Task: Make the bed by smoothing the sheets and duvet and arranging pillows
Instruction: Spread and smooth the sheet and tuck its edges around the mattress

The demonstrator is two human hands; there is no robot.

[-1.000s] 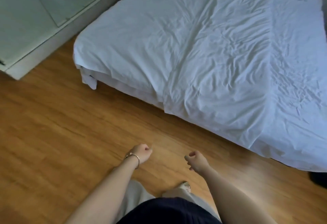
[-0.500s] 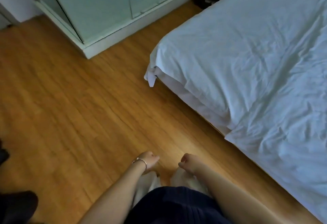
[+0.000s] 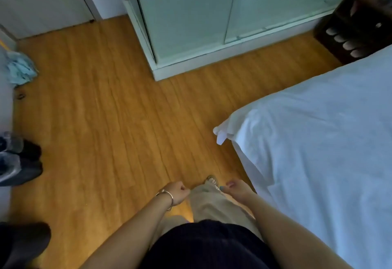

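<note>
Both hands, left hand (image 3: 179, 190) and right hand (image 3: 237, 188), hang loosely curled, holding nothing; the duvet (image 3: 318, 141) on the right looks mostly spread, pillows unseen.

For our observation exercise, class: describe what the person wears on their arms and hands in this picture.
Both forearms are bare, with no sleeves in view. The left hand has a thin metal bangle at the wrist. The right hand wears no jewellery that shows; one fingernail looks painted pale blue.
</note>
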